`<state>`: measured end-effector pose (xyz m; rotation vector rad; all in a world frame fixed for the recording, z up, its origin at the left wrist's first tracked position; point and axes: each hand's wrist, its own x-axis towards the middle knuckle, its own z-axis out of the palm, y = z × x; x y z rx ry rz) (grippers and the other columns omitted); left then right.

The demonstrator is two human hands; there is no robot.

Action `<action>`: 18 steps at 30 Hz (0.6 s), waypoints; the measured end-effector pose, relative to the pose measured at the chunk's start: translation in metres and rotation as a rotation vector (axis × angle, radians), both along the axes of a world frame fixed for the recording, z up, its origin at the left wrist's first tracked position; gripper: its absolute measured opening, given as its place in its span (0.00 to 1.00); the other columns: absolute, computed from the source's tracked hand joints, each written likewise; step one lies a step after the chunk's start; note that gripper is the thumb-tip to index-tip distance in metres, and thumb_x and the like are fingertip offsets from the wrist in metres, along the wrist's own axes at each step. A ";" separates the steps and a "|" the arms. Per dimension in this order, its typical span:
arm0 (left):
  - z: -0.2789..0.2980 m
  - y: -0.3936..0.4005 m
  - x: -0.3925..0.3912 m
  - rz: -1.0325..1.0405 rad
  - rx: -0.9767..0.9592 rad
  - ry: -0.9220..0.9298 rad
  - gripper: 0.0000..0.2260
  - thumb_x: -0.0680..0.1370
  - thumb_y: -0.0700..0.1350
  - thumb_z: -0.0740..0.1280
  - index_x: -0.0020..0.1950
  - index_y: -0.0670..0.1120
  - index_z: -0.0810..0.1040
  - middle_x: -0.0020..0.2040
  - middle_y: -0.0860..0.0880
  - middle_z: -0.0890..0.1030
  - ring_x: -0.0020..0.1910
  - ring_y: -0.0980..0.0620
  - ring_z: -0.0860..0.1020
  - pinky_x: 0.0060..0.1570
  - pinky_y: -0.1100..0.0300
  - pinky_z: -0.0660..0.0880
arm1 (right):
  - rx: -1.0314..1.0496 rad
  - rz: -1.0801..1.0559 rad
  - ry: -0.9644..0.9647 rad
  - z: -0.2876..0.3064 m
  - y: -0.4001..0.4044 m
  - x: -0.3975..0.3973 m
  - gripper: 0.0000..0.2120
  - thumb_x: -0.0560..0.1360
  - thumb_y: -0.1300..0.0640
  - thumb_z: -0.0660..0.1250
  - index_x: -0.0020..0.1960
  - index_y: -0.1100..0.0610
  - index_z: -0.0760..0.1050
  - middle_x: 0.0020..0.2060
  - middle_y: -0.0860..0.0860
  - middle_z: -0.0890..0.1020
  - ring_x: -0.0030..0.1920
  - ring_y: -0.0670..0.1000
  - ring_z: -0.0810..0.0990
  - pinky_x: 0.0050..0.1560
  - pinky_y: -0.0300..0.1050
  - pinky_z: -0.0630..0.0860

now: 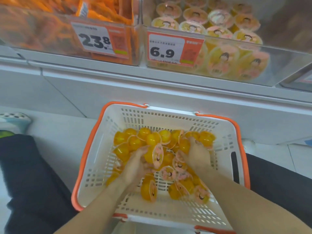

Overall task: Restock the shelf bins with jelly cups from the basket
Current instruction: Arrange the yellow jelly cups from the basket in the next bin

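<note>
A person crouches before a shop shelf, both bare hands down in a white basket (pixel 94 166) with orange rim and handles, which sits on the pale floor between the knees; loose yellow jelly cups (pixel 135 142), their pink lids printed with a cartoon child, lie heaped across the basket's far half and centre; the left hand (pixel 137 163) curls its fingers round one jelly cup (pixel 156 155) turned on its side, lid facing right; the right hand (pixel 196 155) is pressed palm-down into the heap with fingers bent among the cups, though whether it grips any one of them cannot be told; above, a clear shelf bin (pixel 278 65) already holds rows of the same cups, its orange-bordered price tag (pixel 174 48) reading "6.9"; the smaller print on it is too blurred to read; the neighbouring bin (pixel 50 48) to the left holds orange packets behind a tag (pixel 99 39) reading "23.8"; dark trousers (pixel 32 174) and a pale shoe (pixel 14 120) show at the left edge.
</note>
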<state>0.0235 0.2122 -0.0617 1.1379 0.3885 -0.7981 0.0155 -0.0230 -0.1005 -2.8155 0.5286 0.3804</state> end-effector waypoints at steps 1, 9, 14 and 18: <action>0.005 0.002 -0.001 0.020 -0.142 0.097 0.19 0.82 0.50 0.57 0.67 0.41 0.75 0.59 0.37 0.81 0.42 0.44 0.82 0.39 0.53 0.77 | 0.032 -0.035 -0.009 0.004 0.004 0.001 0.30 0.72 0.38 0.70 0.69 0.48 0.67 0.58 0.51 0.81 0.58 0.53 0.79 0.49 0.48 0.79; 0.033 -0.008 -0.004 0.035 -0.339 0.370 0.17 0.76 0.45 0.59 0.61 0.39 0.74 0.50 0.36 0.79 0.42 0.40 0.79 0.43 0.50 0.76 | 0.597 0.141 0.140 0.130 0.012 0.052 0.26 0.64 0.39 0.79 0.51 0.54 0.75 0.43 0.50 0.82 0.45 0.52 0.80 0.47 0.48 0.79; 0.081 -0.033 0.003 -0.185 -0.412 0.250 0.25 0.78 0.55 0.62 0.62 0.35 0.79 0.46 0.37 0.79 0.40 0.41 0.78 0.46 0.50 0.74 | 0.840 0.424 0.185 0.247 -0.006 0.049 0.23 0.64 0.64 0.82 0.54 0.57 0.75 0.49 0.57 0.83 0.52 0.57 0.82 0.53 0.58 0.80; 0.127 -0.051 0.016 -0.158 -0.543 0.156 0.26 0.77 0.62 0.66 0.57 0.39 0.81 0.46 0.38 0.79 0.41 0.41 0.77 0.45 0.50 0.73 | 0.999 0.483 0.178 0.275 -0.029 0.031 0.25 0.66 0.77 0.75 0.55 0.55 0.76 0.66 0.49 0.77 0.68 0.49 0.75 0.61 0.51 0.77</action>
